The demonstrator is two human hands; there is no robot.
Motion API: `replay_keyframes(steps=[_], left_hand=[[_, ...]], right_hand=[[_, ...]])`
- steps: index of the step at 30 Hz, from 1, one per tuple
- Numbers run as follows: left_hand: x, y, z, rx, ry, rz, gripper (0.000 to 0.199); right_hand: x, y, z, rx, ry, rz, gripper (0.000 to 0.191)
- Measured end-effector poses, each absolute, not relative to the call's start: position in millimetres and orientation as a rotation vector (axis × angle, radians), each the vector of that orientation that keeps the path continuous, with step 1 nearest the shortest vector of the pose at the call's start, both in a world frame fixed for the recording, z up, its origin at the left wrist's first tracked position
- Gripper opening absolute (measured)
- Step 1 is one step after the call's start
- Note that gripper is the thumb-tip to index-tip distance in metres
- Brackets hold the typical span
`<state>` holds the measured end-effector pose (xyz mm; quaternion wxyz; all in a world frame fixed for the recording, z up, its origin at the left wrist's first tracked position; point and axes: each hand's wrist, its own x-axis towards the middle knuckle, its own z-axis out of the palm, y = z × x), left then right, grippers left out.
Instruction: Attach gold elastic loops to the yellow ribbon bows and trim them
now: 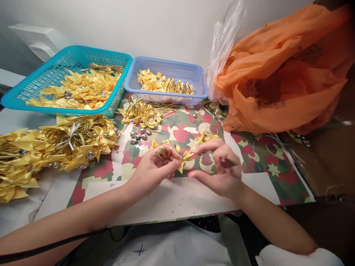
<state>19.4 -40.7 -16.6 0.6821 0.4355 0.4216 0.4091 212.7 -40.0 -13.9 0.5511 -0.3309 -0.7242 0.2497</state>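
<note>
My left hand (158,164) pinches a yellow ribbon bow (185,158) between thumb and fingers. Loops of gold cord (163,151) circle its fingers, with bits of yellow ribbon showing behind them. To the right of the bow, my right hand (222,166) has its index finger stretched to the bow's upper edge. Its thumb stands apart below, and the other fingers are curled. Whether the index fingertip touches the ribbon I cannot tell. Several silver bells (140,135) lie on the patterned board (177,133) just beyond my left hand. Behind my right hand rests a small gold-cord bow (206,136).
A teal basket (111,107) and a blue basket (166,98) hold yellow bows. More bows with gold cords (72,136) are heaped at left; another pile (141,112) lies before the baskets. An orange bag (249,74) and clear plastic bag (226,44) stand at right.
</note>
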Motion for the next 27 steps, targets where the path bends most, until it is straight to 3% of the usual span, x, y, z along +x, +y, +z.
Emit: replay_keyframes(steps=[3,10,16,27], left_hand=[[21,-42,-16,1.006,0.921,0.914,0.016],[22,-44,-19,1.069,0.879,0.895,0.014],[24,-46,-20,1.141,0.850,0.863,0.016],[26,-45,-18,1.106,0.821,0.900,0.027]], right_hand=[[210,-41,-16,-0.879,-1.762,0.572,0.037],[200,-44,-14,-1.061,-1.636,0.685,0.051],[196,-42,-11,-1.091,-1.511,0.971,0.045],[199,-39,-14,-1.080,-1.522,1.083,0.045]])
